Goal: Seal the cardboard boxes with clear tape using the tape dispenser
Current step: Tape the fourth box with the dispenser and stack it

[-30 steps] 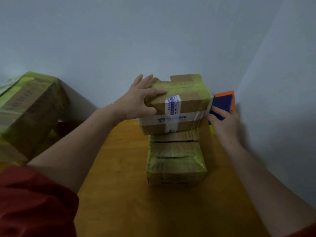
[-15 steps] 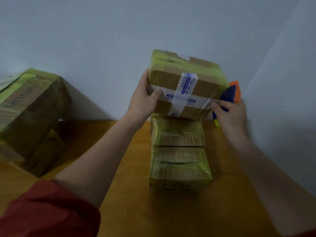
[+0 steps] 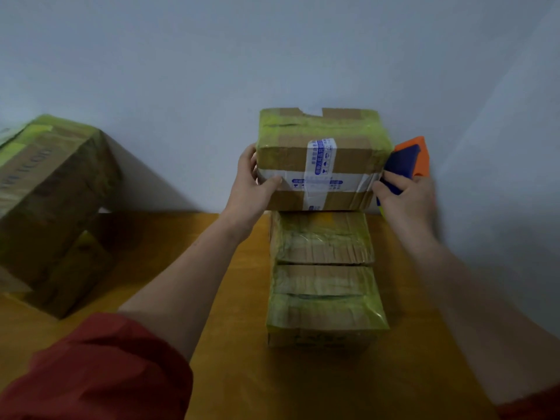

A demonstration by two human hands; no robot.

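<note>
Red sleeve [image 3: 91, 368] at lower left, over a wooden table [image 3: 230, 374]. Mid-table, a taped lower box [image 3: 324, 283] lies flat. At its far end a 2nd box [image 3: 342, 159] w/ white printed tape; L hand [image 3: 251, 189] grips its left side, thumb on front. R hand [image 3: 406, 198] fingers wrap a blue-orange tape dispenser [image 3: 409, 159] at the box's right edge. Larger tilted box [image 3: 45, 192] far left, by grey wall [image 3: 212, 71].

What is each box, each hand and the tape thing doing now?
top box: taped, held over the lower boxes.
tape dispenser: against the top box's right edge.
lower boxes: taped, lying on the table.
big left box: tilted.
left hand: grips top box.
right hand: grips tape dispenser.
</note>
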